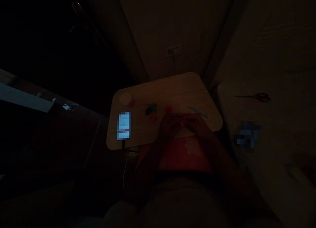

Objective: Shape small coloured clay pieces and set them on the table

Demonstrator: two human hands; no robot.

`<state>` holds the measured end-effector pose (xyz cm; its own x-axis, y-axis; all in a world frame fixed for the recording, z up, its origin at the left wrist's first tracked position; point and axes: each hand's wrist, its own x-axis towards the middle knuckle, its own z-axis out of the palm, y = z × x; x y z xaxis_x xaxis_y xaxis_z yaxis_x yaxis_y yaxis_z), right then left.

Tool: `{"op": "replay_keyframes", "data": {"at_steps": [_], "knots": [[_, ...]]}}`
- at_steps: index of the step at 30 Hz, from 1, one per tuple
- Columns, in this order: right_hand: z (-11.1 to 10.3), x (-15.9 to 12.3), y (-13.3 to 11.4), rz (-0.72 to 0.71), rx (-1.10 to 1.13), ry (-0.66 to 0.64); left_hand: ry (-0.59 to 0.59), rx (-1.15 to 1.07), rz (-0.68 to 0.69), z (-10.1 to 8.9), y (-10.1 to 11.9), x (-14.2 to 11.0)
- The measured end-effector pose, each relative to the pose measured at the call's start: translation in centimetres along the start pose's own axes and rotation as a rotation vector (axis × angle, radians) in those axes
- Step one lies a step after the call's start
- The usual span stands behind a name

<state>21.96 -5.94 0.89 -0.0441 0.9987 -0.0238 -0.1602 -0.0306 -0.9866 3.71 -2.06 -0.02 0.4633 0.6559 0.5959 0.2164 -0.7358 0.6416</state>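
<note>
In dim light, my left hand [170,125] and my right hand [197,123] meet over the near edge of a small wooden table [172,89]. Their fingers are bent and pinched together. A small orange piece [182,124] shows between the fingertips; its kind is too dark to tell. Just beyond my left hand lies a red lump [168,108]. To the left of it are an orange ring-shaped piece [152,118], a green piece [153,106] and a dark piece [148,111]. A pale flat strip [198,112] lies beyond my right hand.
A lit phone [123,126] with a cable and a round tub [126,99] are on the table's left side. Scissors [263,97] and a blurred-out object [247,136] lie on the pale surface at right. A wall socket [173,50] holds a plug behind the table.
</note>
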Motion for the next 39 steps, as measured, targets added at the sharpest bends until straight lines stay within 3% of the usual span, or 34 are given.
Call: {"op": "replay_keyframes", "data": {"at_steps": [13,24,28,32,35,39], "knots": [[0.0,0.0,1.5,0.003,0.042,0.034,0.126,-0.084,-0.019,-0.2,-0.5,0.2],[0.7,-0.2,-0.1,-0.03,-0.063,-0.06,0.09,-0.034,-0.055,-0.5,0.0,-0.1],[0.8,0.1,0.5,-0.066,-0.099,-0.049,0.06,0.072,-0.02,-0.2,-0.1,-0.3],[0.6,0.4,1.1,-0.161,-0.087,0.135,0.03,0.17,-0.02,-0.1,-0.2,-0.4],[0.3,0.4,1.1,-0.223,-0.132,0.266,-0.084,0.288,-0.054,-0.8,-0.1,-0.7],[0.2,0.3,1.1,-0.205,-0.169,0.263,-0.224,0.37,-0.06,-1.6,-0.1,-1.1]]}}
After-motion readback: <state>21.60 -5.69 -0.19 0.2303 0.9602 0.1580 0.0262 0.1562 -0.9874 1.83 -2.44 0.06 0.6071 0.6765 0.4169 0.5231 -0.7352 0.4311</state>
